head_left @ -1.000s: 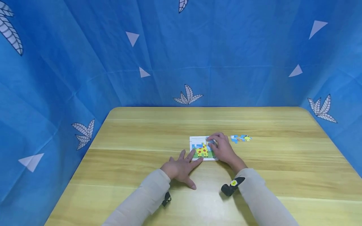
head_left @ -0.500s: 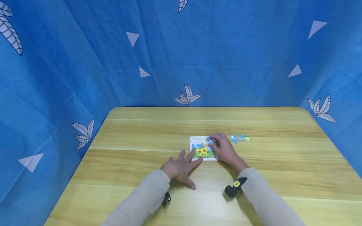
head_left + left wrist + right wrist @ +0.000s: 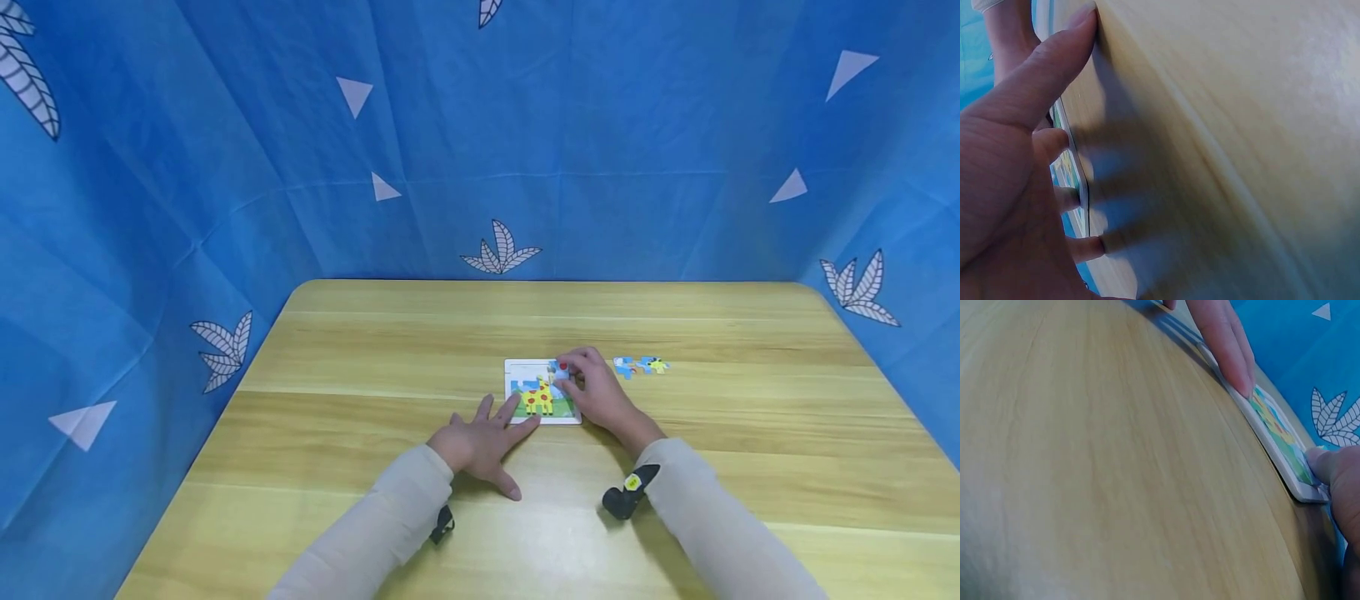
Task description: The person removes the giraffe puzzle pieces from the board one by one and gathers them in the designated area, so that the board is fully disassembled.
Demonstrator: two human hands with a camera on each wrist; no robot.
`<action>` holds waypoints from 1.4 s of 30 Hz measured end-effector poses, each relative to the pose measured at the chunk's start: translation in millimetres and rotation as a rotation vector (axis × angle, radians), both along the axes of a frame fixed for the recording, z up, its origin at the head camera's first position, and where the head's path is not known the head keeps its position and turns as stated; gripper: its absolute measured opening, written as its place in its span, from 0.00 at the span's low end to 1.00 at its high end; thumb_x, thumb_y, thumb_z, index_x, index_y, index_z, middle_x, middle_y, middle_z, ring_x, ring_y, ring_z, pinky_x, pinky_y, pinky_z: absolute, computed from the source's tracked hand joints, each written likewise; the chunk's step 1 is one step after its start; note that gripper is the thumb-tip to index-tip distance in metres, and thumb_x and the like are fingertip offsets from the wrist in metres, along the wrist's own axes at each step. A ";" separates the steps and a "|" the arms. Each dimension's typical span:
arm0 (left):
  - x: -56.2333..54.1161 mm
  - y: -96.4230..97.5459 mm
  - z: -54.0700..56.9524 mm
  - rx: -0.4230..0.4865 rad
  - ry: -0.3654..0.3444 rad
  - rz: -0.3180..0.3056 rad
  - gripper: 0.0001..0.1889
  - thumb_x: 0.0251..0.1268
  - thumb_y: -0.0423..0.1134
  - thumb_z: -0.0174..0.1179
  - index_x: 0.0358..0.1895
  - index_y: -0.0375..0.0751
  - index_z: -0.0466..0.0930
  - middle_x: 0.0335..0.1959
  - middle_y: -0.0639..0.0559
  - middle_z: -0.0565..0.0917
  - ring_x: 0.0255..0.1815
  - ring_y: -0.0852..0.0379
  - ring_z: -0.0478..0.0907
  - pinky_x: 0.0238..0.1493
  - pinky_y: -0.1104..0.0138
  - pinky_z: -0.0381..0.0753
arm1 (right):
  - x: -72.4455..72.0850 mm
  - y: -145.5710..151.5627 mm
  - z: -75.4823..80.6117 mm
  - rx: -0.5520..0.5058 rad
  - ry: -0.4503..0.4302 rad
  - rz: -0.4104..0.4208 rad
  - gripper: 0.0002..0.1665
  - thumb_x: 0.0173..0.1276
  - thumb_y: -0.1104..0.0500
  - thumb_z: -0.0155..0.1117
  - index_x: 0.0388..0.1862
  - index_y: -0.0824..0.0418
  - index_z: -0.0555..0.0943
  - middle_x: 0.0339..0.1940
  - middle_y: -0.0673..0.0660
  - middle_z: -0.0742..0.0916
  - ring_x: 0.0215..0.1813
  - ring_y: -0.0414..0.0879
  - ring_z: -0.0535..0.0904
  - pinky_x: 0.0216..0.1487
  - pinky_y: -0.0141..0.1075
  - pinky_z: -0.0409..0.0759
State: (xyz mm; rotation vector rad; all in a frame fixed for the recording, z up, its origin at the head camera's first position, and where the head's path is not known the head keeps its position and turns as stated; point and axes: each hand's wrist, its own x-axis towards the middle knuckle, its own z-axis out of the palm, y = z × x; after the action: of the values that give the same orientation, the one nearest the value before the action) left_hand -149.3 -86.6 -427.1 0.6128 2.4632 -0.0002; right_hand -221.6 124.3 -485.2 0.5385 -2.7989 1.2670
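Note:
A white-rimmed jigsaw board [image 3: 551, 421] lies flat on the table, with a yellow giraffe picture [image 3: 538, 402] partly assembled in it. My left hand [image 3: 483, 446] spreads its straight fingers over the board's lower left edge; the thumb points off to the side. At the board's upper right corner, my right hand [image 3: 600, 396] pinches a blue puzzle piece [image 3: 561, 367] with a red spot between thumb and fingers. The hand covers part of that corner. In the right wrist view, the thumb [image 3: 1322, 464] is close above the board's end.
Several loose puzzle pieces [image 3: 641, 367], blue and yellow, lie to the right of the board. The wooden table [image 3: 360, 350] reaches back to a blue curtain [image 3: 637, 167] printed with leaves and triangles. A black wrist camera [image 3: 622, 500] hangs below the right sleeve.
The blue piece with the red spot has come into sight under my right fingertips at the board's upper right. My right wrist has shifted slightly rightward; the left hand stays put.

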 end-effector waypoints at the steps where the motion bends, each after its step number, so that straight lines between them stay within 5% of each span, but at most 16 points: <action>1: 0.0 0.0 0.0 -0.001 -0.001 0.000 0.56 0.42 0.70 0.63 0.74 0.73 0.37 0.77 0.55 0.30 0.76 0.39 0.35 0.62 0.34 0.53 | -0.5 0.4 -0.7 0.002 0.005 0.003 0.22 0.64 0.62 0.63 0.57 0.65 0.76 0.53 0.61 0.74 0.50 0.54 0.76 0.55 0.47 0.76; 13: -0.2 0.1 -0.4 -0.009 0.006 -0.006 0.55 0.43 0.70 0.63 0.74 0.73 0.37 0.77 0.55 0.31 0.76 0.39 0.35 0.62 0.34 0.54 | -5.2 2.9 -1.3 0.034 0.036 0.027 0.25 0.63 0.62 0.65 0.59 0.66 0.75 0.50 0.60 0.74 0.45 0.50 0.74 0.50 0.45 0.76; 27: -1.6 -0.4 -4.0 -0.005 0.020 -0.004 0.56 0.42 0.70 0.63 0.74 0.72 0.38 0.77 0.55 0.31 0.76 0.39 0.36 0.62 0.34 0.54 | -6.6 1.8 -0.6 0.027 0.063 0.023 0.17 0.61 0.63 0.67 0.48 0.62 0.76 0.38 0.55 0.75 0.40 0.47 0.71 0.44 0.41 0.74; 35: -1.2 -0.9 -3.1 -0.004 0.026 -0.006 0.56 0.42 0.70 0.63 0.74 0.72 0.37 0.77 0.55 0.31 0.76 0.39 0.36 0.62 0.34 0.54 | -4.3 2.0 -2.2 0.056 0.040 0.012 0.10 0.62 0.63 0.65 0.42 0.62 0.76 0.41 0.57 0.79 0.42 0.48 0.74 0.46 0.42 0.74; 42: 0.1 -1.2 -1.2 -0.001 0.027 -0.011 0.55 0.42 0.69 0.64 0.74 0.72 0.38 0.77 0.54 0.31 0.76 0.39 0.36 0.62 0.34 0.54 | -4.0 2.7 -2.4 0.048 -0.038 -0.011 0.14 0.65 0.61 0.64 0.48 0.61 0.75 0.46 0.59 0.82 0.47 0.51 0.76 0.51 0.47 0.75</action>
State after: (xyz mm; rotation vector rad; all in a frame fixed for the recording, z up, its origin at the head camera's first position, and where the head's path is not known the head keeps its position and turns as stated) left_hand -149.2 -87.8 -428.3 0.6294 2.4859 -0.0137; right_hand -225.6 127.0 -487.6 0.5062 -2.8656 1.2237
